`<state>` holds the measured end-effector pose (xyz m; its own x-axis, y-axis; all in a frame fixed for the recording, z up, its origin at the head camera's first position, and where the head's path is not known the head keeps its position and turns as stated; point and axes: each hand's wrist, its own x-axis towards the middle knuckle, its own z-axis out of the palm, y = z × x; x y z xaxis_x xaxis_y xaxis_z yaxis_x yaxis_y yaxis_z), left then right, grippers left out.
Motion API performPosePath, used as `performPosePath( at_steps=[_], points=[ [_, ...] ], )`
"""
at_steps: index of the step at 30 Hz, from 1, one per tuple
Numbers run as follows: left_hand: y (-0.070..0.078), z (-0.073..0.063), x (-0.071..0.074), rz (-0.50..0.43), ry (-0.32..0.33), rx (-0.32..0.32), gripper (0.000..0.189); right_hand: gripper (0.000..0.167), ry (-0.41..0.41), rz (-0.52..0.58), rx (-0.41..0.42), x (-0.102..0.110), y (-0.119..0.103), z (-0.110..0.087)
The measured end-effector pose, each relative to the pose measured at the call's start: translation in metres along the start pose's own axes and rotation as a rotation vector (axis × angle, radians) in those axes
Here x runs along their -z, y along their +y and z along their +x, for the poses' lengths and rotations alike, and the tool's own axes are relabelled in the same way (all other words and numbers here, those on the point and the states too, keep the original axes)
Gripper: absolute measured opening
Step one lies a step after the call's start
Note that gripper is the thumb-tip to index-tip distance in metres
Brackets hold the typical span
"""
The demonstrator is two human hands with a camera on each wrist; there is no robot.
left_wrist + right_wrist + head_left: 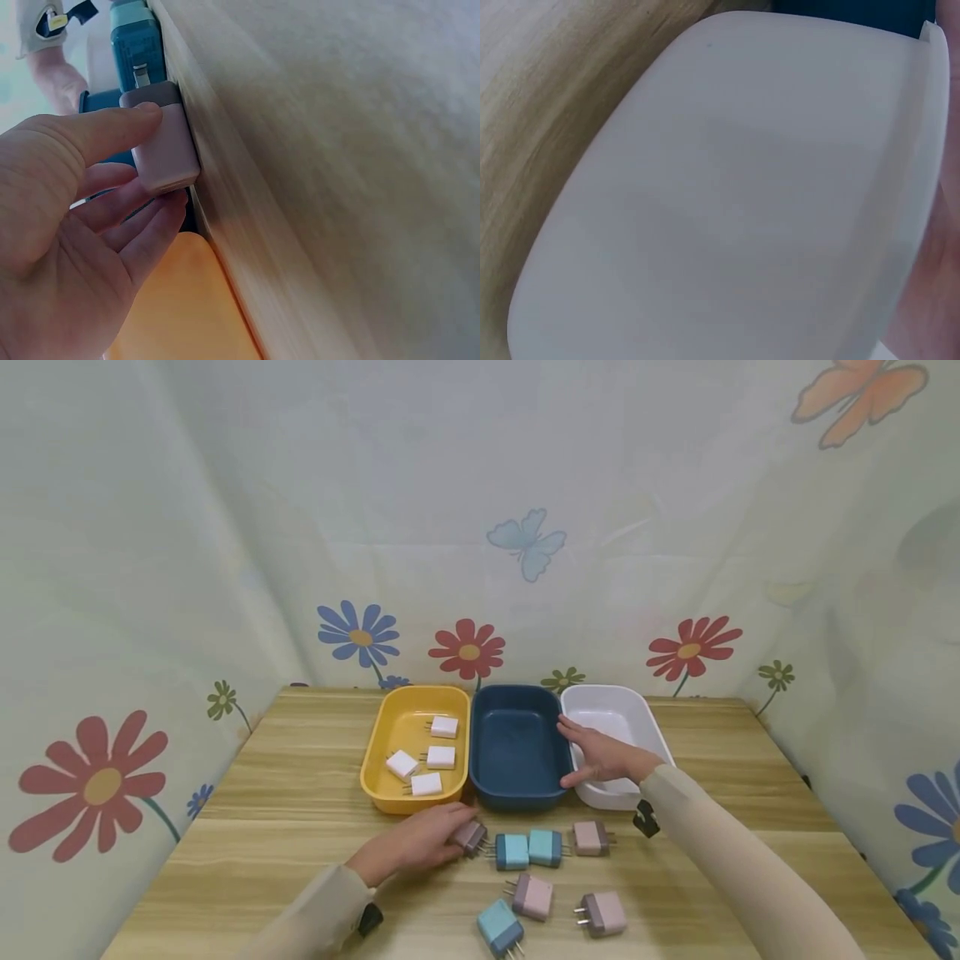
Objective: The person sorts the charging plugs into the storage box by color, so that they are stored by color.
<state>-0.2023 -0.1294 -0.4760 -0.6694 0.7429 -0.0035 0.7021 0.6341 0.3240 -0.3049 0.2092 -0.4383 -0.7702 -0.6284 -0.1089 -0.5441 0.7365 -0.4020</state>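
My left hand (pixel 420 842) pinches a pink and mauve plug charger (pixel 470 835) on the table, just in front of the yellow tray (pixel 372 758). In the left wrist view, the thumb lies on that charger (pixel 166 146) and the other fingertips are at its pink end. Its prongs point toward a teal charger (pixel 512 852) beside it. My right hand (pixel 606 755) reaches over the white tray (pixel 611 720), its fingers spread at the rim beside the dark blue tray (pixel 517 747). In the right wrist view, the white tray's wall (pixel 727 187) hides most of this hand.
Several white chargers (pixel 441 757) lie in the yellow tray. Nearer me on the wooden table (pixel 285 810) are more teal chargers (pixel 500 928) and pink chargers (pixel 603 913), prongs pointing various ways. The three trays stand side by side before a flowered cloth (pixel 465 568).
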Motion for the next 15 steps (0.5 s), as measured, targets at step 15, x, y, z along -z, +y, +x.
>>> performPosePath(
  at_steps=[15],
  points=[
    [-0.0017,0.0062,-0.0047,0.005,-0.012,-0.006,0.041,0.107,-0.002,-0.009,-0.033,-0.0046,0.0017,0.0034]
  ],
)
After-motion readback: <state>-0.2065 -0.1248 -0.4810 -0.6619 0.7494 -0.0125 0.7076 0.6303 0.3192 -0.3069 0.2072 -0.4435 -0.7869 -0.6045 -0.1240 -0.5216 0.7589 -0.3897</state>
